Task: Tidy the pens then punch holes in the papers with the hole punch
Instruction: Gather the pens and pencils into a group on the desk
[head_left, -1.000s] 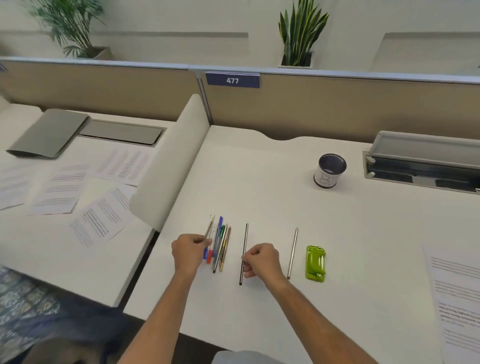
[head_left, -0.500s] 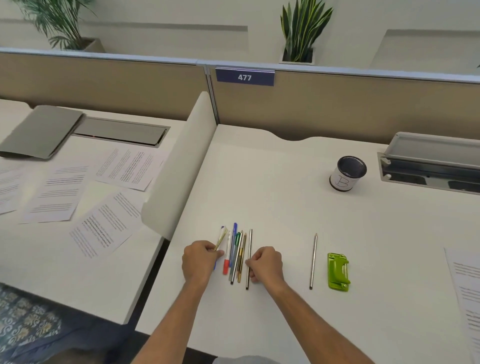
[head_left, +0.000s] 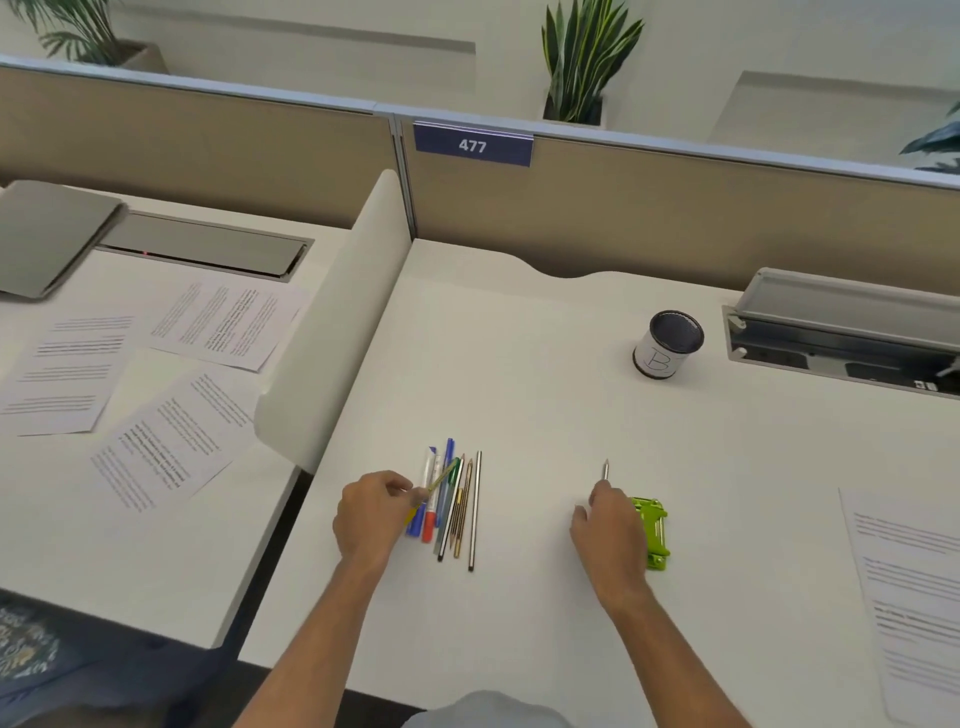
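White desk (head_left: 519, 364) carries a row of pens (head_left: 457, 509) lying side by side near its front edge. The left hand (head_left: 374, 514) pinches a yellow-green pen (head_left: 442, 480) that lies slanted across this row. Well apart to the right, the right hand (head_left: 610, 535) curls its fingers round a silver pen (head_left: 605, 470), just beside the green hole punch (head_left: 655, 535). Printed paper (head_left: 909, 571) lies at the right edge, a mesh cup (head_left: 667, 345) further back.

An office, this was: tan cubicle partitions (head_left: 675, 218) across the top, numbered plate 477 (head_left: 472, 146) upper centre, white counters (head_left: 519, 364), printed sheets (head_left: 171, 452) at left.
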